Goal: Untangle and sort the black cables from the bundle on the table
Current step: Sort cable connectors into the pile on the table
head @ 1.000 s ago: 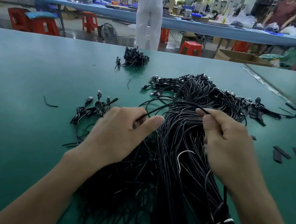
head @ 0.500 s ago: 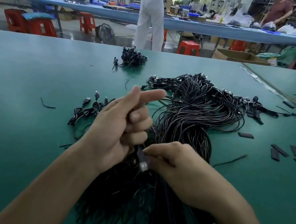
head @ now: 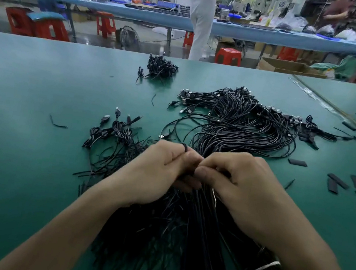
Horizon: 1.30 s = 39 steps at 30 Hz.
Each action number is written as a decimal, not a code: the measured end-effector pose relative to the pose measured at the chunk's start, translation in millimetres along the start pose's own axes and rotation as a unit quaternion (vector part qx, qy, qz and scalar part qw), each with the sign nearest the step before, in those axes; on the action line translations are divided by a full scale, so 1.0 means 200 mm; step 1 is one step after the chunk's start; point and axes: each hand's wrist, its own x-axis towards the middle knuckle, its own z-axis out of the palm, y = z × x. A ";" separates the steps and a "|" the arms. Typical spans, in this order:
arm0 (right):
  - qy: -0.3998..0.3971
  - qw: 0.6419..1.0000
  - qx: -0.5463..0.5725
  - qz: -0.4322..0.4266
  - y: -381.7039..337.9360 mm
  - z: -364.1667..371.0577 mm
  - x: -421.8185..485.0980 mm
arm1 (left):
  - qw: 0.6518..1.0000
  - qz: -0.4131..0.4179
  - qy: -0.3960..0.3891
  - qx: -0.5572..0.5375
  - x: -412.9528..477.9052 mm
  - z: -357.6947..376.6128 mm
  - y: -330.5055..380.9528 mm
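Bundle of thin black cables, sprawled on green table. Left hand and right hand meet over bundle's near part, both pinching one black cable strand. Left of bundle: small cluster of plugged cables. Beyond bundle: tight coiled heap. Right of bundle: flat black strips.

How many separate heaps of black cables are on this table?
3: the big bundle in the middle, a small group to its left, a small heap farther back.

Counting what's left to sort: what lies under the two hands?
Black cables run beneath the left hand and right hand. Both grip strands; exactly which, the curled fingers cover.
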 end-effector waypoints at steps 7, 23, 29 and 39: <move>0.145 0.981 0.118 -0.050 -0.01 -0.01 0.03 | 0.994 -0.038 -0.089 -0.046 -0.03 -0.01 0.06; -0.009 0.999 -0.021 -0.040 -0.10 0.03 -0.01 | 0.947 0.114 0.174 -0.245 0.05 -0.04 0.00; 0.125 0.987 0.080 -0.064 -0.05 -0.03 0.01 | 0.998 -0.018 -0.049 -0.030 -0.03 0.02 0.06; 0.050 0.991 0.117 -0.028 -0.05 0.06 0.03 | 0.862 -0.010 -0.123 -0.492 -0.03 -0.06 0.14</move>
